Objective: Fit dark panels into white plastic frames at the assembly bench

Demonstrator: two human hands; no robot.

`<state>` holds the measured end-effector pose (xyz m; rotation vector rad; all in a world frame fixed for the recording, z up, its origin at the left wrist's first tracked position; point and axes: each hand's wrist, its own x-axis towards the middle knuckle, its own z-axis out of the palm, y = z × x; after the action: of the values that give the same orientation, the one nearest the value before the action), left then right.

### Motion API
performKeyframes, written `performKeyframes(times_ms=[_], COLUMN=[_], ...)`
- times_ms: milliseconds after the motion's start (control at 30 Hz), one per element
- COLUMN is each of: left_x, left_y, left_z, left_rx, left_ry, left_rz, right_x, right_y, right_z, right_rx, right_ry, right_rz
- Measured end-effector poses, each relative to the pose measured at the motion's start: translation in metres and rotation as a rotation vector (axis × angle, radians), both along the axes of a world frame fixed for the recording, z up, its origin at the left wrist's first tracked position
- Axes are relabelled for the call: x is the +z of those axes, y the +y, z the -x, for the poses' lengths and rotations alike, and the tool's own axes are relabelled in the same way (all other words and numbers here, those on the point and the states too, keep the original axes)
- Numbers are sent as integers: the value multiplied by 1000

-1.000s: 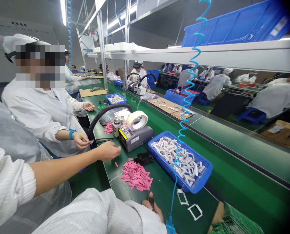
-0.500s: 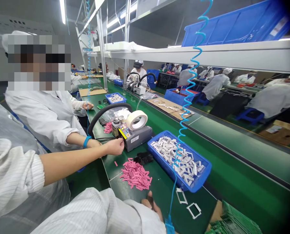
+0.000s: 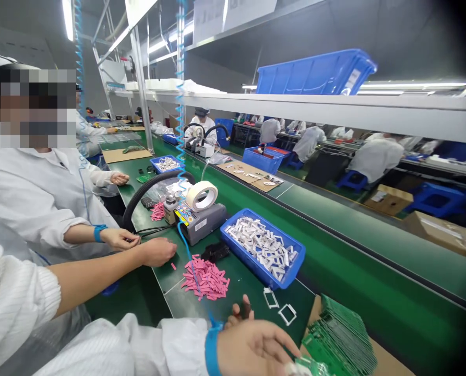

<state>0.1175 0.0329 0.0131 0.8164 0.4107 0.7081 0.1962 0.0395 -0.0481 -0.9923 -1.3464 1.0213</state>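
Observation:
My left hand (image 3: pixel 252 342) wears a blue wrist strap and reaches right at the bottom, with its fingertips closed on the edge of a green circuit board (image 3: pixel 314 367), partly cut off by the frame. A blurred whitish bit shows by the fingertips. Beyond that wrist, my right hand (image 3: pixel 236 313) shows only curled fingers around a small dark thing I cannot make out; the rest is hidden. Close by lie a pile of pink strips (image 3: pixel 206 278) and two white rectangular frames, one (image 3: pixel 271 297) nearer the bin and one (image 3: pixel 287 314) nearer the stacked green boards (image 3: pixel 340 334).
A blue bin (image 3: pixel 262 272) holds many white frames. Behind the pink pile is a grey device (image 3: pixel 203 224) with a tape roll (image 3: pixel 202 196) on top. A co-worker's bare forearm (image 3: pixel 99 271) extends over the table edge at left; another co-worker's strapped hand (image 3: pixel 119 237) is behind it.
The view has swung right, so everything sits further left. My left hand, out of sight before apart from the strap's end, now shows at the bottom with the circuit board.

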Motion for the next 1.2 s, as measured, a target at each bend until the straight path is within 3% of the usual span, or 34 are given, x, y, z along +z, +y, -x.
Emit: performKeyframes(times_ms=[33,133,233,300,400,567,667,767,967,1200], left_x=[-3,-4,7,14,18,22,28,35,40,39], left_y=[0,6,12,14,13,1,-3,-4,-9,-11], left_z=[3,27,51,60,64,58,55,53,52,52], left_rx=[-9,207,344,361,269,-18,-145,-214,-209,-206], left_ry=[-39,-145,-100,-71,-74,-199,-240,-243,-199,-219], left_rz=[-6,25,78,108,163,216,201,198,201,165], right_x=[2,7,13,18,32,82,104,109,106,110], right_y=[-5,-14,-17,-20,-33,-60,-67,-70,-72,-71], right_z=[1,6,4,-5,-23,-37,-39,-39,-33,-29], right_rx=[-34,-122,-239,-290,-319,-456,-484,-487,-437,-359], right_ry=[30,181,456,494,199,-579,-831,-883,-907,-797], right_rz=[8,82,261,315,165,-359,-479,-473,-457,-415])
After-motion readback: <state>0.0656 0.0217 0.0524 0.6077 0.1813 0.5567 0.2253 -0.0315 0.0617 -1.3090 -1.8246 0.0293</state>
